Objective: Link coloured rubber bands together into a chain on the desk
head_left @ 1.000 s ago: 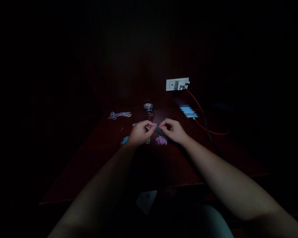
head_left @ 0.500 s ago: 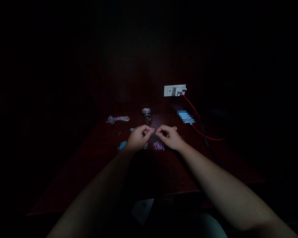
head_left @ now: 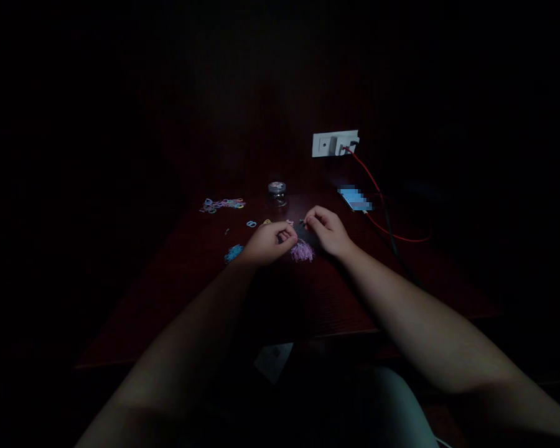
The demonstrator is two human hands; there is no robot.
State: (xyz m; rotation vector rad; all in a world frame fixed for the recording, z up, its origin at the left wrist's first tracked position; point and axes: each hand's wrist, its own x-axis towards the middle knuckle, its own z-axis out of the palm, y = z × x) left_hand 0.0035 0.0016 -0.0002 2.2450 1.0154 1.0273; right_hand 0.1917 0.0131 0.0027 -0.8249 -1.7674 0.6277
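Note:
My left hand (head_left: 273, 242) is closed in a pinch beside the purple pile of small bands (head_left: 302, 251); what its fingertips hold, if anything, is too small to tell. Farther right, my right hand (head_left: 327, 230) pinches near a small dark green band (head_left: 302, 221), and whether it grips anything cannot be made out. A pink band (head_left: 290, 222) lies just beyond my left fingertips. Partly behind my left hand is a yellow band (head_left: 267, 221). Light blue bands (head_left: 251, 224) lie to its left, and a blue pile (head_left: 234, 252) sits by my left wrist.
A round lidded jar (head_left: 277, 192) stands at the back of the dark red table (head_left: 168, 292). Mixed coloured bands (head_left: 223, 205) lie at the back left. A phone (head_left: 355, 198) is at the right, its red cable (head_left: 378, 222) running to a wall socket (head_left: 335, 144).
The view has tilted down, raising the table in the picture. My hands have moved apart; my left hand is nearer the purple pile, my right hand farther back and right.

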